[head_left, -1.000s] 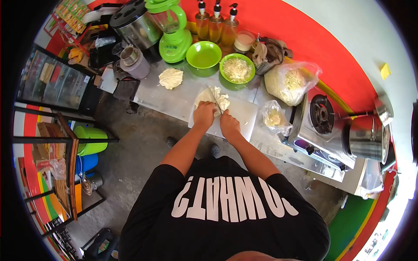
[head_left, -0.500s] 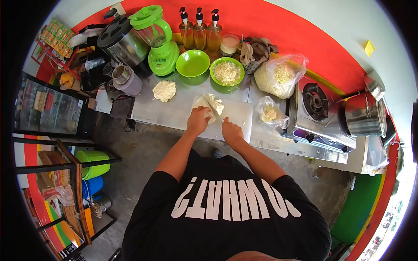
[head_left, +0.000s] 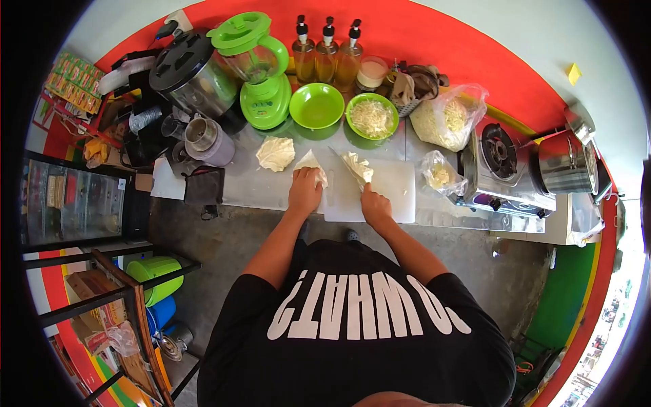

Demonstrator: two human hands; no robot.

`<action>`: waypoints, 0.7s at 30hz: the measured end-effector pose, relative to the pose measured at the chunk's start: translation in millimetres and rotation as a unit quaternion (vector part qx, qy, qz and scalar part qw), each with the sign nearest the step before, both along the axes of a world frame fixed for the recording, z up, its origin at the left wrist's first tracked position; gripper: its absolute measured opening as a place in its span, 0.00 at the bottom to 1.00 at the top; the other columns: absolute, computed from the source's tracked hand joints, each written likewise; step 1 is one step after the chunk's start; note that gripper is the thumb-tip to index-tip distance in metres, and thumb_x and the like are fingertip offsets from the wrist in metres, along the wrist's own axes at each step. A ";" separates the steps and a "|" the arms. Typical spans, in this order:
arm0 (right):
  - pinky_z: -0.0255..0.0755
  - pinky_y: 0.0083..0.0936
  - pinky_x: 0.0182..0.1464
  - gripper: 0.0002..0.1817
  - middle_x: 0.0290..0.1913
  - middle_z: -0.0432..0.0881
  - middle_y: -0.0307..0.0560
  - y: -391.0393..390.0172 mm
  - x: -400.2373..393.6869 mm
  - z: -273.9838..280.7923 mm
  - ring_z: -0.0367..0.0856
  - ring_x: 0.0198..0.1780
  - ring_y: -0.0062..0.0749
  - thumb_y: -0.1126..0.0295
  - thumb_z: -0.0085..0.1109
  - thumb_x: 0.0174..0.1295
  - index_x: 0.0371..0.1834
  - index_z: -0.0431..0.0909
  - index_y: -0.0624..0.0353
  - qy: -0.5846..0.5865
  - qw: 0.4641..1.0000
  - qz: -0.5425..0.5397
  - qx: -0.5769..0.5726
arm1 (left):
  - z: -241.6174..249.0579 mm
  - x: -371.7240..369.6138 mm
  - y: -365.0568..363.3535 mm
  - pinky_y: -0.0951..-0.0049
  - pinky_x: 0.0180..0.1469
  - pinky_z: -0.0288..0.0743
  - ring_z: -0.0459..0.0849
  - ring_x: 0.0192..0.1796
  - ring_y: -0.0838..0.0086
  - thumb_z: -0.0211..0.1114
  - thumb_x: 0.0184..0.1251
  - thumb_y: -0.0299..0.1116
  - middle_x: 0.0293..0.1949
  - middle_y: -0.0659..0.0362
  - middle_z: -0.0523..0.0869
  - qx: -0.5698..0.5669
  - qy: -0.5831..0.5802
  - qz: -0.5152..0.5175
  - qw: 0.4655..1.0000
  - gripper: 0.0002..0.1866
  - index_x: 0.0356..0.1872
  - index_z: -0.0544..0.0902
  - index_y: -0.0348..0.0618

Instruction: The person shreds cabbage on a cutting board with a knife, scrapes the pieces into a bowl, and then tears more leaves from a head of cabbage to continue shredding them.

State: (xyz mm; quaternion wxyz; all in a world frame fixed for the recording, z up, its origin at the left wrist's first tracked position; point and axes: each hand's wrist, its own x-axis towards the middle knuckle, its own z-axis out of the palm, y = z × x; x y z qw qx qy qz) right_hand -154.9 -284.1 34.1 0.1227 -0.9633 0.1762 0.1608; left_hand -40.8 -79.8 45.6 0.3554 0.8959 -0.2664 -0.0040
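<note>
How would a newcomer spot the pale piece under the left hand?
On the metal counter, find the white cutting board. By its left edge, the left hand partly covers the pale piece. Its tapered tip sets it apart from the rounder lump farther left and the crumpled chunk by the right hand.

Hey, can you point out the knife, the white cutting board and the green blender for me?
Knife (head_left: pixel 344 163): head view, on the blade.
White cutting board (head_left: pixel 397 192): head view, on its bare right-hand part.
Green blender (head_left: pixel 266 103): head view, on the base below the jug.
</note>
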 end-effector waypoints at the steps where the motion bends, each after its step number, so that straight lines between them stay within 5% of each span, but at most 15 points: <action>1: 0.82 0.51 0.43 0.15 0.35 0.88 0.63 1.6 -1.7 0.3 0.89 0.39 0.60 0.59 0.49 0.76 0.52 0.67 0.60 -0.008 1.000 -0.013 0.001 | -1.0 6.1 5.9 0.56 0.61 0.76 0.76 0.60 0.50 0.70 0.57 0.24 0.54 0.53 0.81 0.016 -0.013 0.010 1.000 0.21 0.53 0.82 0.44; 11: 0.77 0.56 0.43 0.14 0.37 0.88 0.60 16.0 -17.7 26.1 0.86 0.41 0.63 0.57 0.49 0.76 0.48 0.68 0.57 -0.092 0.991 -0.095 0.019 | 13.4 38.4 -10.0 0.55 0.62 0.67 0.74 0.64 0.56 0.63 0.54 0.19 0.57 0.57 0.80 0.033 -0.055 -0.066 0.996 0.25 0.56 0.82 0.48; 21: 0.74 0.61 0.42 0.16 0.36 0.86 0.63 54.8 -71.5 24.9 0.83 0.40 0.69 0.54 0.49 0.77 0.47 0.68 0.57 -0.153 0.912 -0.380 0.027 | -10.5 28.8 -87.6 0.56 0.61 0.68 0.75 0.63 0.59 0.68 0.59 0.26 0.57 0.58 0.79 -0.030 -0.075 -0.346 0.935 0.20 0.54 0.81 0.48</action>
